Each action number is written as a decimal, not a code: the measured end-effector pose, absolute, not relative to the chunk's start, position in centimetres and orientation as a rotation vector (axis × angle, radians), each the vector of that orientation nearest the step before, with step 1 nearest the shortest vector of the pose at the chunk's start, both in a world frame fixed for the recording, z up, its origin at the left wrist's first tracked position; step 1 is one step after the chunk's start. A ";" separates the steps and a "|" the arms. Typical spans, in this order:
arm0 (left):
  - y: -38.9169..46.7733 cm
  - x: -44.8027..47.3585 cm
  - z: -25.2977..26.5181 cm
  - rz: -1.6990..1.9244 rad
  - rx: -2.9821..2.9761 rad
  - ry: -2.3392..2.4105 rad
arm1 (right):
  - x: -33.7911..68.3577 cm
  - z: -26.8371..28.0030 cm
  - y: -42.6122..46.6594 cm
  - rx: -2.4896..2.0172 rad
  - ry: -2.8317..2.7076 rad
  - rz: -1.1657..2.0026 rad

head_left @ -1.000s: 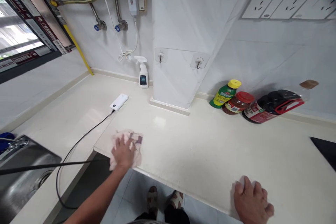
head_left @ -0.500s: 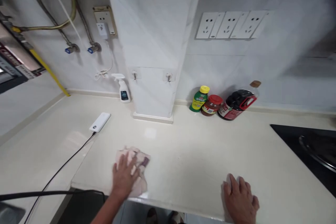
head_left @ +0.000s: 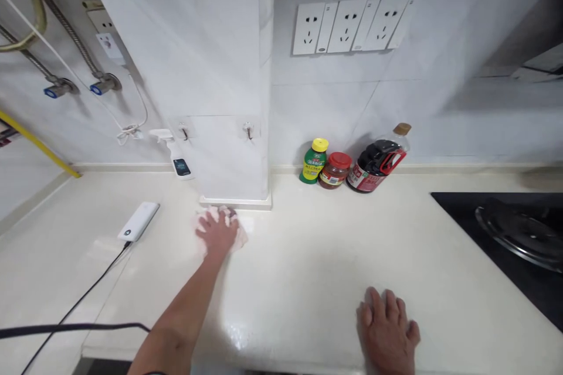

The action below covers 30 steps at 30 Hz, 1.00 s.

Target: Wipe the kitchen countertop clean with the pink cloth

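A pale pink cloth (head_left: 241, 238) with a dark patch lies on the counter against the foot of the tiled pillar. My left hand (head_left: 219, 233) presses down on it with the fingers spread, covering much of it. Further right, near the counter's front edge, my right hand (head_left: 389, 328) rests palm down on the bare surface. Its fingers are slightly bent and apart, and nothing shows in it.
Behind stand a green bottle (head_left: 314, 162), a red-lidded jar (head_left: 335, 171) and a large dark sauce bottle (head_left: 373, 161). Left are a spray bottle (head_left: 178, 158) and a white power bank (head_left: 139, 221) with a black cable (head_left: 83, 293). A black hob (head_left: 466, 228) with a lid (head_left: 523, 234) is right.
My left hand has pushed the cloth away from the front edge, back to the pillar's foot. The right hand stays on the counter. The view has turned a little to the right.
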<state>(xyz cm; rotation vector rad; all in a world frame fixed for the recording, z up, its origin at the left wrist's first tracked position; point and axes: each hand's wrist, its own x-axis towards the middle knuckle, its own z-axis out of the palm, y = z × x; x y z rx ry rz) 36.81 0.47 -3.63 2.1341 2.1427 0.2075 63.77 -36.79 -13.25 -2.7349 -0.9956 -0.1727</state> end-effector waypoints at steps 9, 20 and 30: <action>-14.8 48.9 -5.4 0.125 2.609 1.121 | 64.0 -13.0 -36.9 -2.756 -1.011 -0.183; -16.9 31.6 -8.0 0.346 2.718 1.166 | 63.8 -12.6 -36.9 -2.771 -1.002 -0.181; -5.1 19.7 -1.9 0.192 2.035 2.283 | 64.2 -12.7 -36.8 -2.807 -0.998 -0.146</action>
